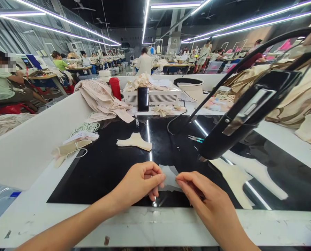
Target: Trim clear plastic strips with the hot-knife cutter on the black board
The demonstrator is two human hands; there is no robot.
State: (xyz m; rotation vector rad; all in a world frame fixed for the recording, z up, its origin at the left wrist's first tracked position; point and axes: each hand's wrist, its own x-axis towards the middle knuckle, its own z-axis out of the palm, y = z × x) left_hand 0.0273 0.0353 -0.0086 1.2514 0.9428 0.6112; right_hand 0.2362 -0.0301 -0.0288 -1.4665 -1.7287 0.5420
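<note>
A thin, translucent white cut piece [169, 178] is stretched between my two hands, just above the black work mat [105, 181]. My left hand [142, 179] pinches near its left edge, thumb against forefinger and the other fingers curled. At the right edge, thumb and forefinger of my right hand [205, 193] are also closed together. Whether the piece is fabric or film I cannot tell. Beyond my left hand lies a small stack of cream cut pieces [134, 142]. To the right of my right hand lie longer cream panels [235, 179].
A black machine arm [239, 118] slants down on the right, its end close to the mat. Small scissors [196, 139] lie beside it. At the back stand a phone [143, 99], a white vented box [158, 98] and piled fabric [103, 97]. Green cord [84, 129] lies left.
</note>
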